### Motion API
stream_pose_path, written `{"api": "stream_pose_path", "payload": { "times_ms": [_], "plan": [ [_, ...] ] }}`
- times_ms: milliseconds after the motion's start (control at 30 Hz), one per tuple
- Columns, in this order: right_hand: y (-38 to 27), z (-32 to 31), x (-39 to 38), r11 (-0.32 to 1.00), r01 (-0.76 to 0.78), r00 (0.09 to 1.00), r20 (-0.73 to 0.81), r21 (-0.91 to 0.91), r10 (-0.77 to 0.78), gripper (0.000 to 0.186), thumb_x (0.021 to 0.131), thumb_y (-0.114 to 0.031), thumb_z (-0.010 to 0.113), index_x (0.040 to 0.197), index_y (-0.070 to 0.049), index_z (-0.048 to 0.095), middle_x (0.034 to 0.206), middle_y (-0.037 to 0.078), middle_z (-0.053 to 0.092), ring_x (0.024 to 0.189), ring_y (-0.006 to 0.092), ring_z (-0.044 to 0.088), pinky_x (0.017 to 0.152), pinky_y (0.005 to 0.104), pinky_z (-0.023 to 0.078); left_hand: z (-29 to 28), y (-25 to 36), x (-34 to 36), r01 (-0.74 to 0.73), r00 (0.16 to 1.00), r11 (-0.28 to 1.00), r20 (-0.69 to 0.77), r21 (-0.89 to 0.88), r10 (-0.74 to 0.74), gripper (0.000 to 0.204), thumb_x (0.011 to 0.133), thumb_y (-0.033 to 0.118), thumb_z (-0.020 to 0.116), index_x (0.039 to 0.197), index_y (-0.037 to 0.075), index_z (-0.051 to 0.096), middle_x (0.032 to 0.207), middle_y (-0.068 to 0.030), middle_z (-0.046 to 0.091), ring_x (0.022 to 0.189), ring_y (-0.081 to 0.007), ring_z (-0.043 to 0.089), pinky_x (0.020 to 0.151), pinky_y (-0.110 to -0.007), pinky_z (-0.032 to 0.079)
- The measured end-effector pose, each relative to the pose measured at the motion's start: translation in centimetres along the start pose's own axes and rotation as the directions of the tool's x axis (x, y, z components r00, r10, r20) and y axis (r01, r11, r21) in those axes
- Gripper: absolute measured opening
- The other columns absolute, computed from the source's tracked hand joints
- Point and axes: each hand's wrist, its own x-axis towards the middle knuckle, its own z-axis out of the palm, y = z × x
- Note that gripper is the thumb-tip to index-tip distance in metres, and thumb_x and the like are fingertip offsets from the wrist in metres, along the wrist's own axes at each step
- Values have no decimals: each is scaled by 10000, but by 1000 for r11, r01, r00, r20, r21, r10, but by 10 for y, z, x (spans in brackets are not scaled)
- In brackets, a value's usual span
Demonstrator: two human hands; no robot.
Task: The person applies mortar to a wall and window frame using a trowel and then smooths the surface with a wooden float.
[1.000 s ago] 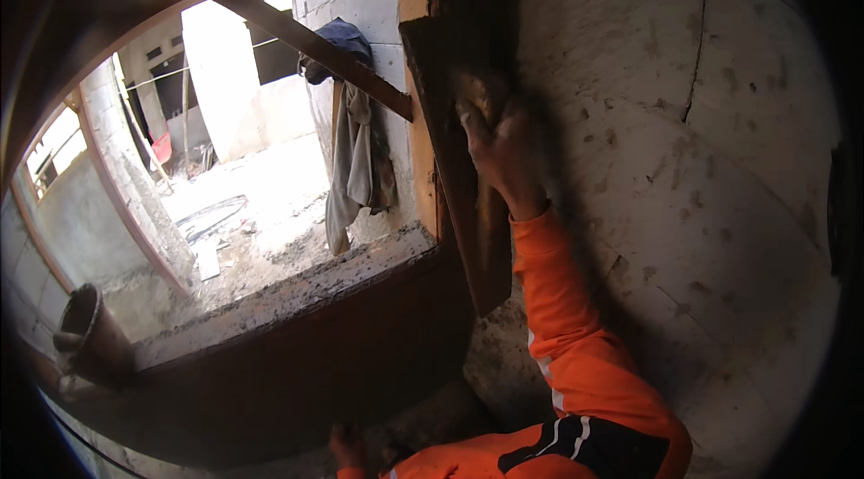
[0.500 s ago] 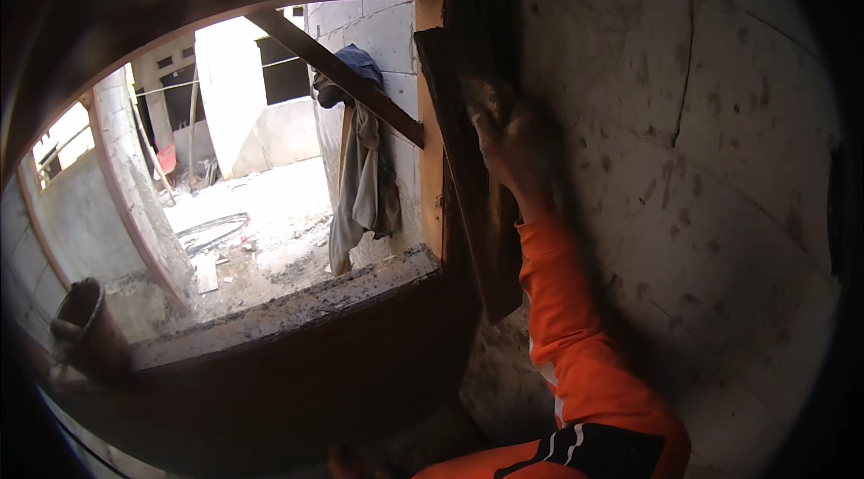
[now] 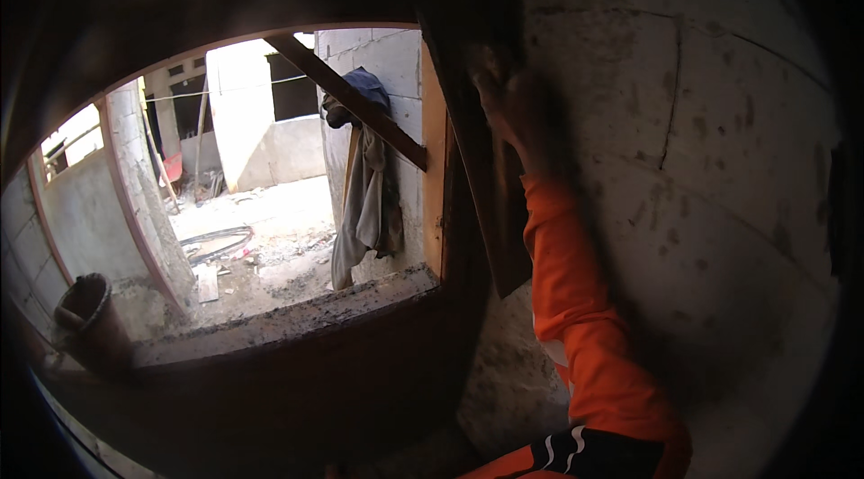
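Observation:
My right hand (image 3: 511, 110) is closed on the raised handle of a long, dark board like a plastering float (image 3: 493, 236). The board stands nearly upright against the shadowed wall strip beside the window's right jamb (image 3: 434, 209), with my orange sleeve running up to it from below. Only a dim fingertip of my left hand (image 3: 332, 471) shows at the bottom edge, so whether it holds anything cannot be seen.
A dark bucket (image 3: 85, 322) sits on the left end of the rough sill (image 3: 297, 317). A slanting wooden brace (image 3: 360, 106) crosses the opening; grey and blue clothes (image 3: 364, 214) hang behind it. Pale block wall (image 3: 720, 164) fills the right. Outside are rubble and coiled hose (image 3: 220, 241).
My right hand and the board have moved upward along the wall. My left hand has sunk almost out of view. The window also appears lower in the picture.

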Motion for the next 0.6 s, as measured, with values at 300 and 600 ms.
{"api": "stream_pose_path", "payload": {
  "times_ms": [300, 600],
  "plan": [
    [-13, 7, 0, 995, 93, 988, -119, -27, -95, 391, 878, -214, 625, 1181, 33, 596, 1090, 222, 661, 1016, 304, 656, 857, 370, 499, -11, -5, -18, 6, 1000, 1000, -29, 28, -5, 284, 857, 279, 652, 1033, 56, 644, 998, -200, 661, 927, -392, 621, 813, -460, 493],
    [81, 69, -129, 876, 345, 922, -296, 337, -249, 311, 905, -116, 607, 1180, 27, 583, 1158, 172, 647, 1038, 239, 639, 856, 324, 499, -52, 208, 72, -478, 870, 794, -75, -375, 488, 144, 819, 66, 678, 958, 33, 655, 906, -134, 632, 826, -284, 651, 712, -350, 521]
  ]
}}
